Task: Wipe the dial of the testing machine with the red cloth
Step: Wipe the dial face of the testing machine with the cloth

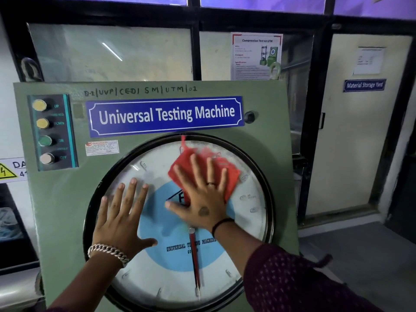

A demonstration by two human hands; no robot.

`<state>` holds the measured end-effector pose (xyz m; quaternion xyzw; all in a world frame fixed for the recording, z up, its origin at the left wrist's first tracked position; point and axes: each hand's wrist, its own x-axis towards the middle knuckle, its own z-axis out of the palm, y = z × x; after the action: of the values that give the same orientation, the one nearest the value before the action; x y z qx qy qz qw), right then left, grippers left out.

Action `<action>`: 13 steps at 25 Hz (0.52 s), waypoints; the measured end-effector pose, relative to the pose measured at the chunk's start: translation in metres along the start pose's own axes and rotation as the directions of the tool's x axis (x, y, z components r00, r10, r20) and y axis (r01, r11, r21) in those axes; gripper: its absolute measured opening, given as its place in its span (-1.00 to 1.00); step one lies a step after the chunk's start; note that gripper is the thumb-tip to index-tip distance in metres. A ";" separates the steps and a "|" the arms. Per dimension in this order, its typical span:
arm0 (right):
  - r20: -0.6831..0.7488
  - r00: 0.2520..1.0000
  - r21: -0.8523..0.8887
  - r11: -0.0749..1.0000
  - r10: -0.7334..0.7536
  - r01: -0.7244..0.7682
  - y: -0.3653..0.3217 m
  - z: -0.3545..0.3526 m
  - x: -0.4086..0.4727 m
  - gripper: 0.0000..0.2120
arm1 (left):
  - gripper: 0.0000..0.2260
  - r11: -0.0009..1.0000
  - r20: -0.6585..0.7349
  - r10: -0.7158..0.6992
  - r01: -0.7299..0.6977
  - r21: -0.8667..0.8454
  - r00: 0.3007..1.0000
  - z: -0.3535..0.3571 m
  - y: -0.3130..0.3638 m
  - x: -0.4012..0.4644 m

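Sleeved right forearm, maroon dotted fabric, is occupying the lower right of the frame, nearest the lens; bare left forearm with a chain bracelet (108, 253) is entering at lower left.

Left hand (121, 221): lying flat on the lower-left part of the dial (157, 287), fingers (132, 190) spread apart, holding nothing, apparently bracing against the glass.

Dial: large round face in a dark rim, filling the centre of the green testing machine (58, 199); blue inner disc, red pointer (195, 262) hanging straight down at lower centre.

Right hand (202, 199): pressing flat at centre frame, fingers splayed, pinning the red cloth (186, 161) against the glass rather than gripping it.

Red cloth: crumpled, sitting in the upper-right part of the dial, spreading up and to the right from under the fingertips; its top corner is reaching the rim just below the blue nameplate (165, 115). Cloth edges are blurring, suggesting motion.

Judgement: the right hand is doing the wiping. Unwiped face is lying mostly below and left of the cloth, so the coming stroke is likely turning downward across the blue disc, where the bracing left hand is lying in the way.
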<state>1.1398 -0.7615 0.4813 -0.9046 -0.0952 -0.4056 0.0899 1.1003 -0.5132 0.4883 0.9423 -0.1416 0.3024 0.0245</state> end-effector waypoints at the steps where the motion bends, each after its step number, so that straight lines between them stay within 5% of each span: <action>1: 0.026 0.984 -0.058 0.982 -0.176 0.177 0.002 0.005 -0.015 -0.08 | 0.50 1.000 -0.018 -0.015 0.015 -0.024 1.000 0.006 -0.002 -0.005; 4: 0.098 0.942 -0.114 0.937 -0.320 0.330 0.035 0.007 -0.068 -0.12 | 0.49 0.996 -0.037 -0.048 0.045 -0.071 0.998 0.021 -0.008 -0.021; 8: 0.003 0.995 -0.008 0.995 0.101 -0.101 0.026 -0.014 -0.006 -0.05 | 0.53 0.990 -0.012 -0.100 0.098 -0.102 0.995 0.030 -0.013 -0.041; 9: 0.005 0.993 0.017 0.993 0.114 -0.115 0.006 -0.016 0.019 -0.03 | 0.54 0.986 -0.002 -0.128 0.127 -0.108 0.992 0.030 -0.014 -0.047; 11: 0.008 0.997 -0.041 0.996 -0.078 0.078 -0.027 -0.011 0.041 -0.01 | 0.52 0.979 -0.004 -0.162 0.160 -0.131 0.987 0.032 -0.008 -0.053; 13: 0.061 0.920 -0.106 0.914 -0.387 0.392 -0.034 0.007 0.021 -0.01 | 0.50 0.969 -0.002 -0.198 0.195 -0.151 0.980 0.036 -0.006 -0.060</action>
<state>1.1499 -0.7250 0.4951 -0.8788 -0.2515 -0.4027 -0.0472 1.0760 -0.4970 0.4242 0.9446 -0.0697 0.2948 0.1265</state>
